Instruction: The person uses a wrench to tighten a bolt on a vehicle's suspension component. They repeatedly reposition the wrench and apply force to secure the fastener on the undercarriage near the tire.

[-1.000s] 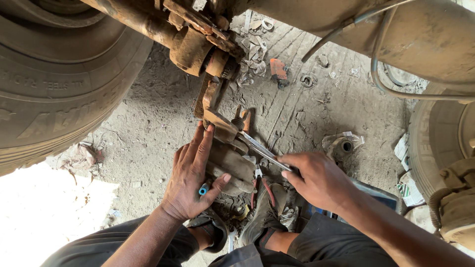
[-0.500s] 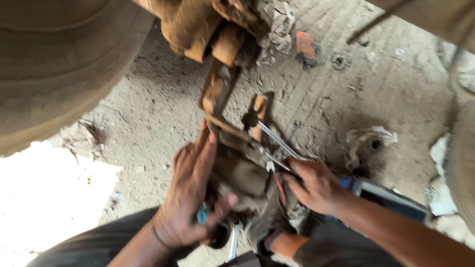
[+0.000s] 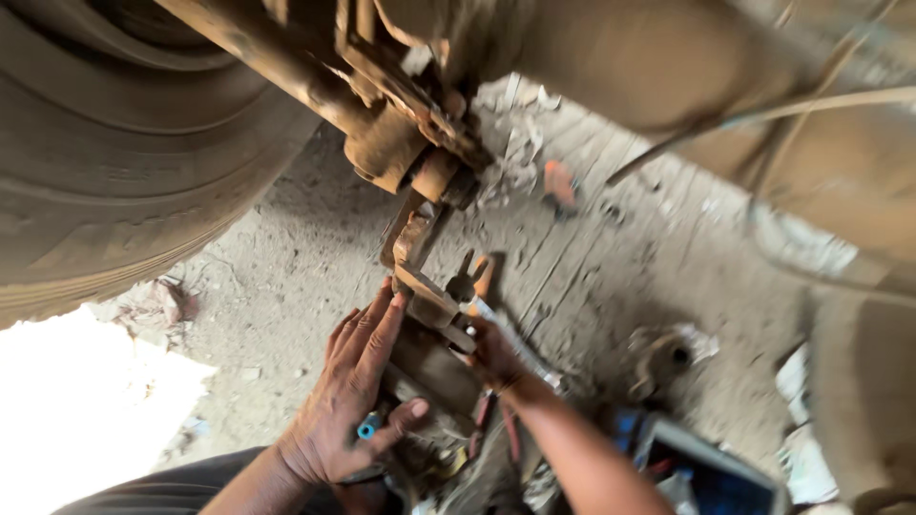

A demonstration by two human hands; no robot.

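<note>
The left hand [image 3: 355, 396] lay flat, fingers spread, against a rusty metal bracket [image 3: 431, 355] hanging from the linkage [image 3: 412, 238] beneath the vehicle, beside the tyre [image 3: 124, 162]. The right hand [image 3: 491, 355] gripped the bracket's upper end; its fingers were too blurred to read. The greasy part could probably slip and pinch fingers.

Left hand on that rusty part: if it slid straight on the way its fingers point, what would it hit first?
Likely the rusty bracket just beyond the left hand, whose fingertips point up along it toward the axle joint; depth is unclear.
</note>
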